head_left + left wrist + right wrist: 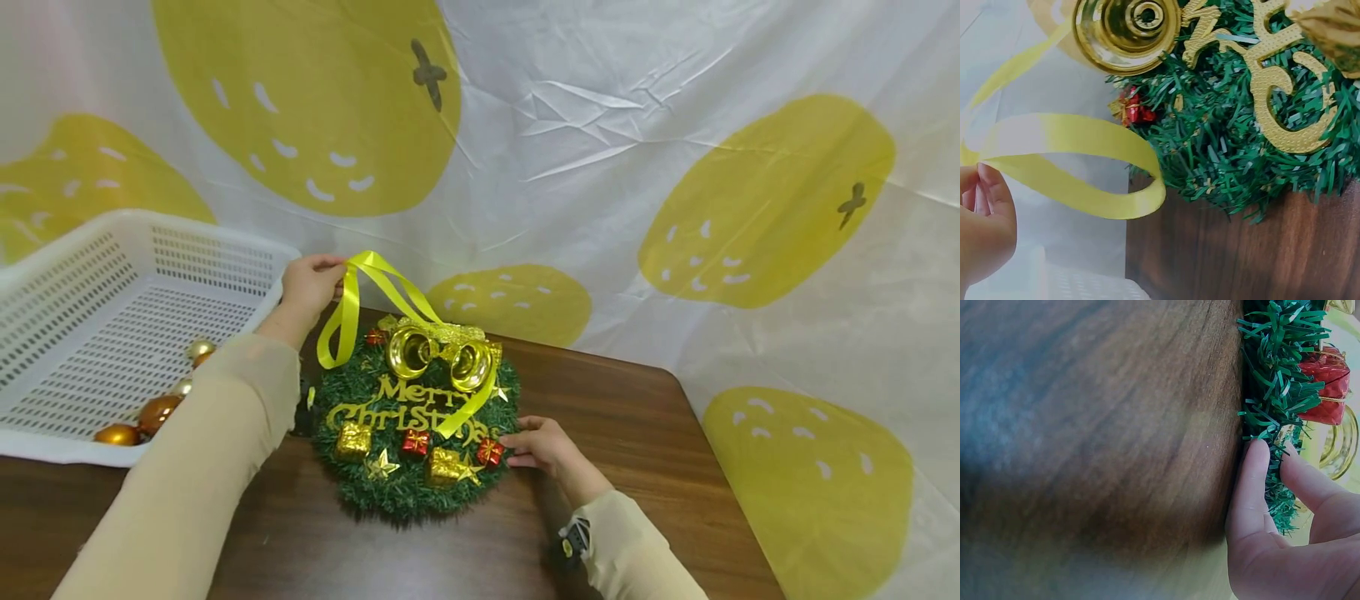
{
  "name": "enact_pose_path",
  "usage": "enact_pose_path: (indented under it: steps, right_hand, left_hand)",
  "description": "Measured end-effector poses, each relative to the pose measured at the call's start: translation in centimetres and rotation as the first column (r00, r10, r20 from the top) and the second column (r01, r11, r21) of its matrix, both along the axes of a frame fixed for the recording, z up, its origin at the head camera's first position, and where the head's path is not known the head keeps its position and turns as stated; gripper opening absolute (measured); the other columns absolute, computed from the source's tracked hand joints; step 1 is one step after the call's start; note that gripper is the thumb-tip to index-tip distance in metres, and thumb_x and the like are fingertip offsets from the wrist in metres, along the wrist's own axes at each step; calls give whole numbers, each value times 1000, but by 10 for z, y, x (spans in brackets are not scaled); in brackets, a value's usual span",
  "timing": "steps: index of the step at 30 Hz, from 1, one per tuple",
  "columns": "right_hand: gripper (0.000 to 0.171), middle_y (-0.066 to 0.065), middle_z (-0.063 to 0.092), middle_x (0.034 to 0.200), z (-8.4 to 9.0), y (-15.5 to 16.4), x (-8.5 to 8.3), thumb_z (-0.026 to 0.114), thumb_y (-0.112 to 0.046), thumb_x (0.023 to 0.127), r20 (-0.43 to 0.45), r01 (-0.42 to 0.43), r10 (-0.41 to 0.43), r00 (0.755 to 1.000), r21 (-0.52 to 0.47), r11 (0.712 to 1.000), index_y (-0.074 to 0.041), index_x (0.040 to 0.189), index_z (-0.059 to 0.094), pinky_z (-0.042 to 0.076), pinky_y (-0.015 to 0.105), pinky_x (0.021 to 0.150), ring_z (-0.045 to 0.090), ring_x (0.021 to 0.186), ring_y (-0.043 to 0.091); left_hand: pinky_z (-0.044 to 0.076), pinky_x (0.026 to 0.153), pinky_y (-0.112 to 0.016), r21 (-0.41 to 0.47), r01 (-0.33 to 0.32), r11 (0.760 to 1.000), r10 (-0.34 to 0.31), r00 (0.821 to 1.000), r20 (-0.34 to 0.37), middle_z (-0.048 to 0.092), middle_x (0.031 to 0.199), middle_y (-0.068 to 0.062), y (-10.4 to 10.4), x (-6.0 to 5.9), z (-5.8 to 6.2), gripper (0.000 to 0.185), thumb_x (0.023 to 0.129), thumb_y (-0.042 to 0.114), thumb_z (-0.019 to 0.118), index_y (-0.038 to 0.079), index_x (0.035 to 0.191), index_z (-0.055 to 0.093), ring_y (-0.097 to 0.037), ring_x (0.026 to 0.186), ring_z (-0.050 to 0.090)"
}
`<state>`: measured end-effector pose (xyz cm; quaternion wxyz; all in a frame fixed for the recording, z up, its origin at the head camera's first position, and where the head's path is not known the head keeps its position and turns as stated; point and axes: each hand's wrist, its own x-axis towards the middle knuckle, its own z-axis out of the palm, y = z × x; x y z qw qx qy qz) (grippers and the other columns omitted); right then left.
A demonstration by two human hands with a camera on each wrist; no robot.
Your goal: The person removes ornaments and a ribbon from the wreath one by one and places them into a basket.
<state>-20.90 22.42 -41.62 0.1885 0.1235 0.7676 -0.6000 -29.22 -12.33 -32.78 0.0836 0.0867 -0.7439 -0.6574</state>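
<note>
A green Christmas wreath (375,492) lies on the brown table, with gold "Merry Christmas" lettering (412,414), gold bells (408,352), stars and small red and gold gift boxes. My left hand (309,287) pinches a shiny yellow ribbon (347,329) fixed at the wreath's top and holds it raised toward the upper left. In the left wrist view the ribbon (1072,134) hangs in a loop from the fingertips. At the wreath's right edge, my right hand (551,450) pinches the greenery (1275,375) between thumb and fingers, below a red gift box (1329,394).
A white plastic basket (112,333) stands left of the wreath, with several gold and brown ball ornaments (157,412) in its near corner. Behind the table (615,433) hangs a white curtain (570,200) printed with yellow fruit shapes.
</note>
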Motion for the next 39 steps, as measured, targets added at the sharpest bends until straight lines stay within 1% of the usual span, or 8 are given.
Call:
enact_pose_path:
  steps: [5,7,12,18,27,31,35,39]
  right_hand:
    - [61,10,45,85,0,0,-2,60,6,86,-4,-1,1,1000,1,1000,13,138,28,56,22,57,52,67,15]
    - [61,10,45,85,0,-1,-2,60,6,86,-4,-3,3,1000,4,1000,14,138,28,55,21,57,51,67,15]
    - [61,9,45,82,-1,-1,-4,59,6,86,-4,-2,2,1000,0,1000,14,138,28,55,21,56,51,65,14]
    - [61,6,44,73,-3,-1,-6,60,6,85,-4,3,-3,1000,-14,1000,13,137,29,55,21,55,48,58,11]
    - [62,5,44,72,-1,0,-5,60,5,86,-3,1,-1,1000,-7,1000,13,138,27,55,21,56,49,58,10]
    - [63,5,43,72,0,1,-5,60,5,86,-3,1,-2,1000,-6,1000,13,139,27,55,21,56,49,59,11]
    - [63,6,43,74,0,2,-5,60,6,86,-3,10,-10,1000,-6,1000,13,139,27,55,21,56,49,60,11]
    - [63,7,43,77,0,3,-6,60,6,86,-5,16,-16,1000,3,1000,13,139,27,55,22,56,50,61,12]
  left_hand:
    - [49,60,-10,55,-22,998,24,999,-24,56,93,0,-8,-1,5,35,95,12,50,-3,126,56,3,62,51]
    - [49,61,-10,61,-26,998,28,999,-28,55,89,4,-11,-1,7,35,96,13,49,-2,127,56,2,64,51]
    - [49,62,-9,77,-38,996,41,998,-38,54,87,7,-18,2,11,37,96,14,49,-3,128,54,2,66,52]
    - [49,60,-9,99,-55,994,58,998,-34,54,78,13,-29,5,17,38,95,15,50,-3,129,53,1,66,52]
    - [49,61,-9,127,-82,989,92,993,-74,53,75,16,-44,6,24,38,95,15,51,-5,127,53,2,66,52]
    - [49,63,-8,93,-90,992,96,993,-66,52,79,16,-50,9,28,40,96,19,49,-3,129,52,4,68,51]
    - [49,64,-7,95,-93,991,98,993,-58,53,79,16,-56,11,32,40,96,19,49,-2,130,51,4,69,51]
    - [49,64,-7,106,-113,988,120,991,-58,53,76,18,-61,14,37,40,95,18,50,-1,130,51,5,68,51]
